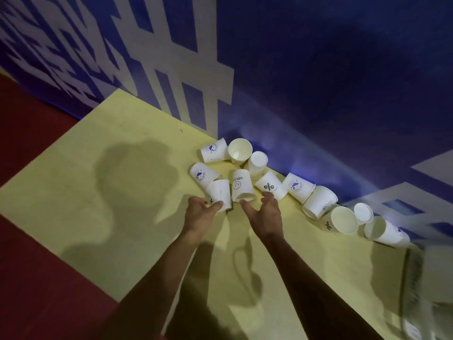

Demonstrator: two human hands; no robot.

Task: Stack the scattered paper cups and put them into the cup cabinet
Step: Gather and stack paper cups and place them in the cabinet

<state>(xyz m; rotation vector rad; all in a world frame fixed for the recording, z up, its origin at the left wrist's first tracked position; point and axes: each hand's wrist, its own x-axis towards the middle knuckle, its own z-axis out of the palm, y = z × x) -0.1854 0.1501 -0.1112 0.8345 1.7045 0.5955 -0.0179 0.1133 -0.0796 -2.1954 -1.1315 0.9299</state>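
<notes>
Pale yellow desk (81, 197), set against a blue wall (331, 65) with white lettering; red floor (34, 148) fills the left of the frame. The paper cups lie scattered in a band from the frame's centre down to the right edge, along the foot of the wall.

Both bare forearms reach in from the bottom centre. The left hand (202, 212) has its grip open, fingers loosely bent, with the fingertips (218, 204) touching the near end of a plain cup (219, 191) that lies on its side. The right hand (266, 213) also has an open grip, thumb spread to the left just below the mouth of the HELLO cup (242, 184), fingers near the % cup (270, 186). It holds nothing.

Above these, at the centre:
- two logo cups (213, 150) (202, 174) on their sides
- an upright cup (240, 150), mouth up
- a tipped cup (257, 163) showing its base

To the right, a third logo cup (297, 186) lies against a larger tipped cup (318, 202). Further right sit an open-mouthed cup (342, 220), a small upturned cup (363, 213) and a last cup (384, 231) on its side by the wall. Shadows of the head and arms fall across the desk at centre left.
</notes>
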